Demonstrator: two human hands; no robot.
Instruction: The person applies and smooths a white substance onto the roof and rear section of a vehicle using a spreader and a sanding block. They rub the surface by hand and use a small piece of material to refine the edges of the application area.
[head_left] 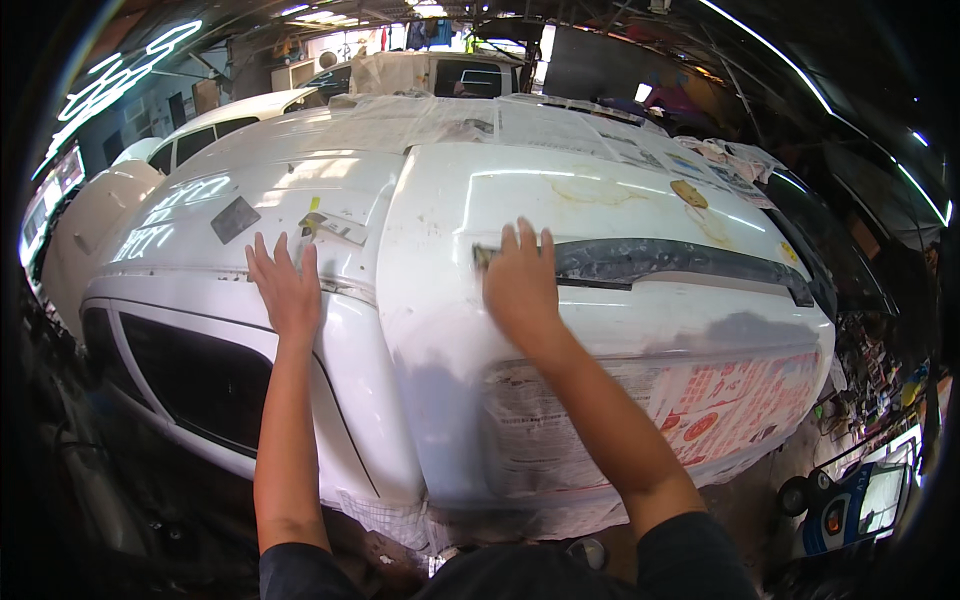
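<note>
The left hand [288, 290] is at the roof edge of the white van [410, 320], fingers apart, just beside a scraper [340, 228]. A dark square sheet [235, 220] lies farther left on the roof. The right hand [522, 285] is at the left end of the black strip [680, 257] across the van's rear. A small dark piece [482, 257] shows at its fingers; whether they clamp it cannot be determined.
</note>
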